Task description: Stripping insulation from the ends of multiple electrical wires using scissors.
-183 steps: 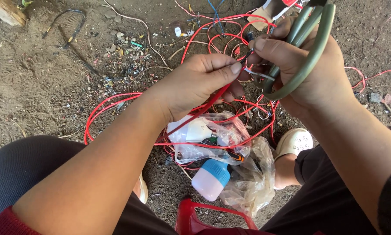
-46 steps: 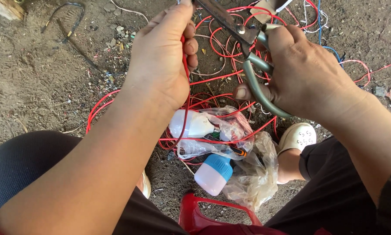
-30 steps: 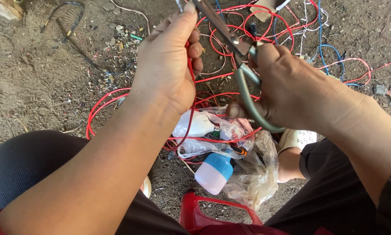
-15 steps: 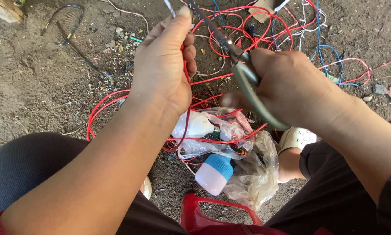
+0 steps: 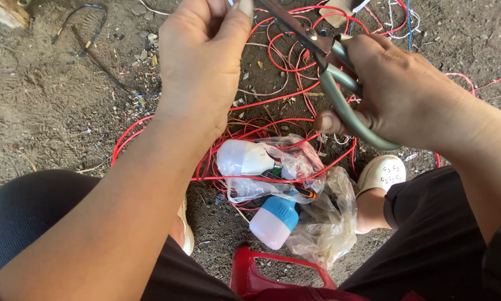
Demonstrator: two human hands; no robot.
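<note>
Left hand (image 5: pixel 203 61) raised to the top edge of the view, thumb and fingers pressed together, pinching a thin wire end (image 5: pixel 230 3) that barely shows above the fingertips. Higher than half a second ago, when the red wire ran down past the palm; that stretch now hidden behind the hand. Right hand (image 5: pixel 398 95) closed around the grey-green handles of the scissors (image 5: pixel 328 72), blades pointing up-left toward the left hand's fingertips, tips cut off by the top edge. Shifted a little right and nearer the camera than before. Red wires (image 5: pixel 272 106) looped over the dirt ground (image 5: pixel 50 111) below both hands. Under them, near the knees, a white bulb (image 5: pixel 242 159) in a clear bag (image 5: pixel 323 223), a blue-based bulb (image 5: pixel 275 220) just beside it, unmoved. Red stool (image 5: pixel 272 276) edge at the bottom.
</note>
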